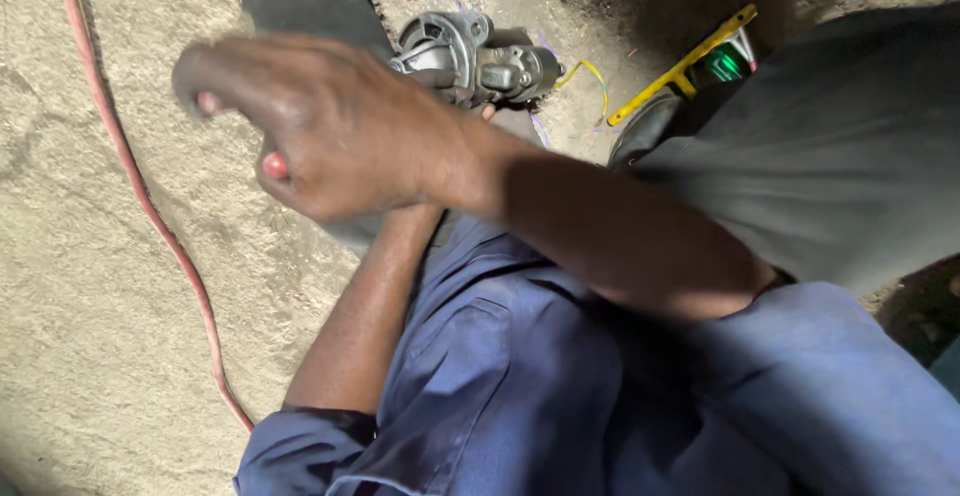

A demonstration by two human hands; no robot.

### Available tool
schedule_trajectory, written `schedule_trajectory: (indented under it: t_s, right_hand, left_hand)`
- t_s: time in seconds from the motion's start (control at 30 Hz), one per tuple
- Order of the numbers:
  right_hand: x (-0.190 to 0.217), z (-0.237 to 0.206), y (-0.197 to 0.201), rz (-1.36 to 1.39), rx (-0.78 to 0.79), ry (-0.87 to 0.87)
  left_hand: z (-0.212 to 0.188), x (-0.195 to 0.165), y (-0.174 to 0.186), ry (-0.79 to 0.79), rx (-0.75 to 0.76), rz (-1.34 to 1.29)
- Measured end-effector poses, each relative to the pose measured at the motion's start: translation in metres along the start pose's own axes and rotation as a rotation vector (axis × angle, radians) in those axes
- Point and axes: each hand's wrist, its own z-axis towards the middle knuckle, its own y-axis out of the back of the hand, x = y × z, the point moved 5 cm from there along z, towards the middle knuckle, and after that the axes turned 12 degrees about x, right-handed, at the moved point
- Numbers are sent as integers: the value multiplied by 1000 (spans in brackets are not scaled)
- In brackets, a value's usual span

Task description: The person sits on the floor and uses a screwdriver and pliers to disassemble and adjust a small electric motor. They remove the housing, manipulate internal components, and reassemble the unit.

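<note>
Right hand (330,131) fisted around something red, over sandy ground (90,286).
Only a red tip shows below the fingers. Left hand hidden behind it, grip unknown. Grey starter motor (470,56) lies just beyond; red cable (150,206) alongside.

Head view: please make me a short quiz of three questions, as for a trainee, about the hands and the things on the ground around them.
1. True or false: the fingers of the right hand are closed around a red thing, of which only a small part shows.
2. What lies on the ground to the left of that hand? A) a red hose B) a blue bucket C) a white plate
3. Which grey metal part lies on the ground just beyond the right wrist?

Key: 1 true. 2 A. 3 the starter motor.
</note>
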Motion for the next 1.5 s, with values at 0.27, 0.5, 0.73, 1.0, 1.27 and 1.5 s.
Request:
schedule_trajectory:
  t_s: [0.27,0.5,0.73,1.0,1.27,1.5]
  right_hand:
    - [-11,6,20,144,166,115]
    - [5,-19,7,41,295,49]
    - [68,-70,-52,-173,476,315]
    - [116,-85,3,-75,290,277]
    - [-34,-138,-3,1619,-649,-620]
    - [-69,-156,-12,1656,-774,-496]
  left_hand:
    - [-13,1,30,-248,-70,-237]
    - [-71,-25,98,-234,127,-946]
    - [-125,-42,83,65,590,-1834]
    - [-149,-55,95,25,578,-1970]
    - [-157,-91,82,-218,846,-1980]
    - [-159,-84,64,-79,937,-2023]
